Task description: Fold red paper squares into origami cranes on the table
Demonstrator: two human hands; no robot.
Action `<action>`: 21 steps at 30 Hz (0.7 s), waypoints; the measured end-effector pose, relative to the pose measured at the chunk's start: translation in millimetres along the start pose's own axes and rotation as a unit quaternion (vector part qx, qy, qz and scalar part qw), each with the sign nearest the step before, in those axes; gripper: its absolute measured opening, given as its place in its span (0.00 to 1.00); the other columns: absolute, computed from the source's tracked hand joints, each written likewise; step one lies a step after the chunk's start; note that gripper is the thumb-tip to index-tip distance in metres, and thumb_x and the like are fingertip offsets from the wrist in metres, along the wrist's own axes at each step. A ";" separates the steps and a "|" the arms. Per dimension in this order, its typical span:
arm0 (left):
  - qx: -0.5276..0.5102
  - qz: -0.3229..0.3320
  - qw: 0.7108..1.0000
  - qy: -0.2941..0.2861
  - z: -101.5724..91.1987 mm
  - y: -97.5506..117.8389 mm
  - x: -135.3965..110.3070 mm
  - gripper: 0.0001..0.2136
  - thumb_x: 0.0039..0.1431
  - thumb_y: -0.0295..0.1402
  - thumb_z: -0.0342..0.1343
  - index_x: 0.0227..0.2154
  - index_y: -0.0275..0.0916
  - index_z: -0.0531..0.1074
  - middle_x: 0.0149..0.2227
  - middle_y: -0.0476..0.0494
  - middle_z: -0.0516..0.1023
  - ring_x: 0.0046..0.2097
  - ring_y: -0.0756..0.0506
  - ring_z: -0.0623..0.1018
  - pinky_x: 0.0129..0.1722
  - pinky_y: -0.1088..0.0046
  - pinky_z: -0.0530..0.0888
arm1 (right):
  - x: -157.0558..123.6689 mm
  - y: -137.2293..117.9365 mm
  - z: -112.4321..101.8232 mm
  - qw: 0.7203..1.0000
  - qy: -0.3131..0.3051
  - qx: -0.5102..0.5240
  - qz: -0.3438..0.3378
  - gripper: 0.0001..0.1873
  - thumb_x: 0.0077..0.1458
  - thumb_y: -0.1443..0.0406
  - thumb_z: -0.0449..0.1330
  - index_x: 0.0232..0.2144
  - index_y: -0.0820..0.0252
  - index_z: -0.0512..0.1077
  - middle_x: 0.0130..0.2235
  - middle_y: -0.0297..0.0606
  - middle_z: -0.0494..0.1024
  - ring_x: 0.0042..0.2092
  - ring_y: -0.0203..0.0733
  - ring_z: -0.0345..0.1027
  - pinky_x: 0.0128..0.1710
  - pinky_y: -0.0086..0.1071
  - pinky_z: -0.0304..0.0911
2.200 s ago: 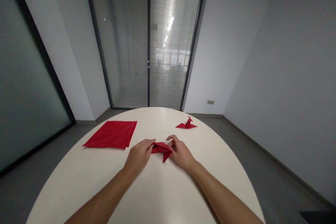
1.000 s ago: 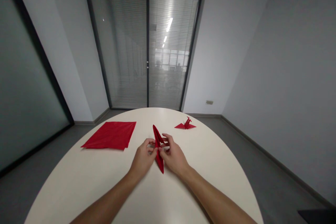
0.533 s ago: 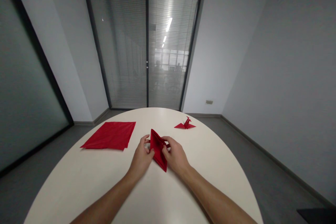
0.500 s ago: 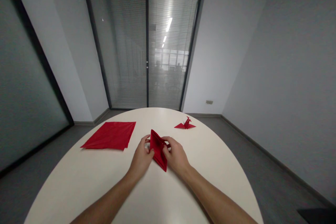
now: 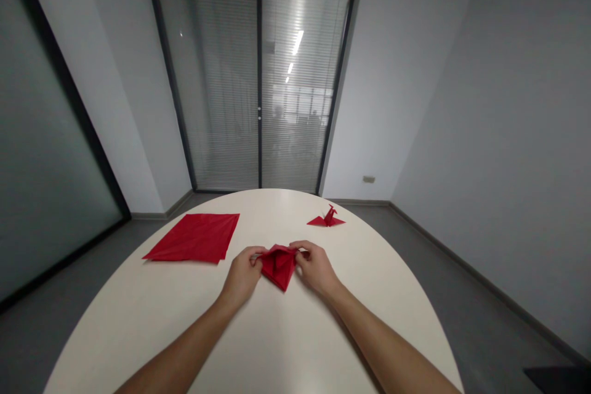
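Between my hands is a folded piece of red paper [image 5: 279,267], its layers spread into a hollow pocket with a point toward me. My left hand [image 5: 244,271] pinches its left corner between thumb and fingers. On the opposite side, my right hand [image 5: 314,266] grips the right corner the same way. The fingertips partly cover both corners. Beyond my right hand, a finished red paper crane [image 5: 329,219] rests with its wings spread.
A stack of flat red paper sheets [image 5: 196,237] lies to the left on the round cream table [image 5: 258,345]. Behind the table stand glass doors with blinds [image 5: 221,104]. A dark object [image 5: 556,380] shows at the lower right.
The folded paper was a narrow, slanted diamond; now its sides are pulled apart and the pocket gapes open. My left hand has shifted slightly left, and its grip has moved to the corner.
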State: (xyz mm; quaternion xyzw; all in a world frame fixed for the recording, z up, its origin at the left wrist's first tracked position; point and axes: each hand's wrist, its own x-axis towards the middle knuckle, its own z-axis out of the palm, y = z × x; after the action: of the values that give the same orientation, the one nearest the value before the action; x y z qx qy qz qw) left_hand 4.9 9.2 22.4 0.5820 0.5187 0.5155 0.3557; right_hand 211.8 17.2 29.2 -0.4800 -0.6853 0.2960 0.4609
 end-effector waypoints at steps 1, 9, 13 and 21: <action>0.002 -0.001 1.000 0.001 0.2 0.3 0.3 0.15 0.48 0.24 0.51 0.37 0.36 0.78 0.40 0.40 0.83 0.39 0.43 0.82 0.42 0.66 0.78 | -0.7 -2.1 -1.2 1.000 -0.005 -0.011 0.004 0.16 0.52 0.71 0.55 0.41 0.60 0.79 0.42 0.40 0.82 0.41 0.43 0.76 0.44 0.35 0.70; 0.064 -0.004 0.998 -0.007 -4.1 3.2 -0.1 0.12 0.50 0.24 0.52 0.35 0.39 0.78 0.36 0.43 0.83 0.38 0.42 0.82 0.42 0.67 0.76 | -7.0 -25.2 -12.5 0.975 -0.034 -0.215 -0.031 0.13 0.51 0.71 0.59 0.38 0.55 0.79 0.39 0.37 0.81 0.40 0.43 0.73 0.43 0.34 0.65; 0.128 0.019 0.992 0.003 -9.8 -2.7 1.1 0.11 0.53 0.23 0.52 0.35 0.40 0.77 0.37 0.43 0.83 0.42 0.42 0.81 0.45 0.67 0.74 | -6.8 -24.9 -14.0 0.970 -0.053 -0.232 -0.057 0.13 0.51 0.72 0.59 0.38 0.56 0.79 0.40 0.37 0.80 0.42 0.43 0.72 0.44 0.34 0.64; 0.155 0.029 0.987 0.016 -11.7 1.6 -0.4 0.15 0.63 0.28 0.48 0.52 0.40 0.67 0.43 0.41 0.83 0.46 0.42 0.81 0.49 0.63 0.72 | -8.9 -26.7 -12.1 0.958 -0.097 -0.256 -0.088 0.11 0.50 0.70 0.62 0.38 0.57 0.79 0.36 0.37 0.80 0.39 0.42 0.71 0.41 0.32 0.62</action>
State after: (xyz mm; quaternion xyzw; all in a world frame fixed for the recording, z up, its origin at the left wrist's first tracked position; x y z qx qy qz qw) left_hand -6.0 7.1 26.4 0.6364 0.5810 0.4481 0.2377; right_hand 213.6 -1.3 53.6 -0.4886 -0.8193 0.1141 0.2777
